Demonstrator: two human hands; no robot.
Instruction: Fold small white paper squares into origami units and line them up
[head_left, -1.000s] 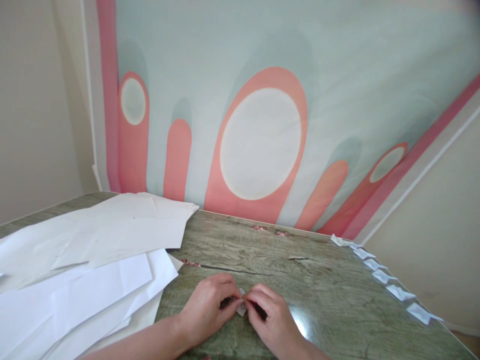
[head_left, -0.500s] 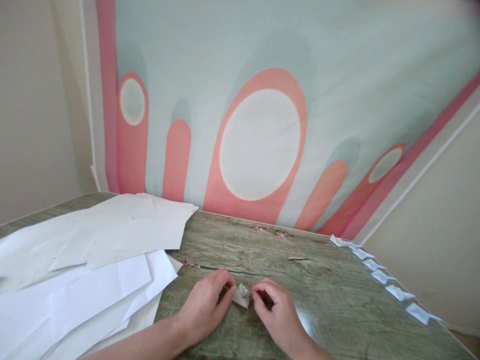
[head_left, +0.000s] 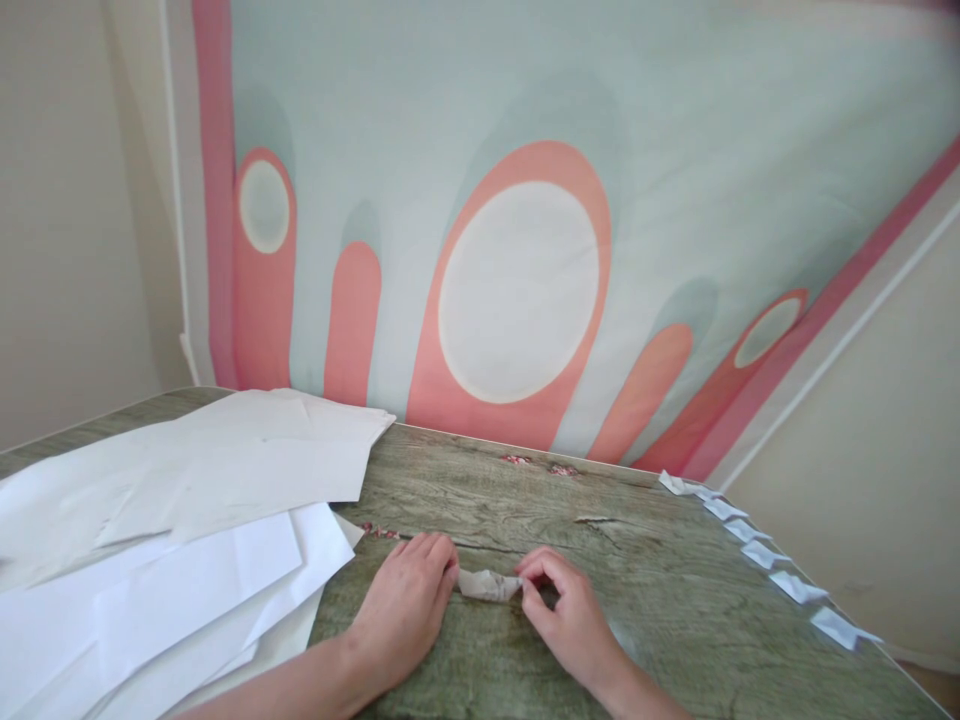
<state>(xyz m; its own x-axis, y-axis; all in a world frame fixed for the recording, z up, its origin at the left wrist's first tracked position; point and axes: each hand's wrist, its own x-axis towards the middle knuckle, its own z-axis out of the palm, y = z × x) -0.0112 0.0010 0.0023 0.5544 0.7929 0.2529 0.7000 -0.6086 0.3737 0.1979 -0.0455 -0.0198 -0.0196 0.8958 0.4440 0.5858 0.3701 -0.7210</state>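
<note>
A small folded paper boat (head_left: 489, 585), white and creased, is stretched between my two hands just above the wooden table. My left hand (head_left: 411, 600) pinches its left end, with the thumb mostly hidden behind the curled fingers. At the other end, thumb and forefinger of my right hand (head_left: 559, 608) close on the paper's tip. The piece looks long and low, with a slightly raised middle.
Sheets of white paper (head_left: 202, 590) overlap at the left, below a larger stack (head_left: 247, 450). Several small folded papers (head_left: 799, 588) line the table's right edge. A patterned cloth (head_left: 517, 80) hangs behind the wooden table (head_left: 465, 480).
My hands have moved apart, the right one to the right. The paper between them has gone from a compact diamond shape to a longer, flatter one.
</note>
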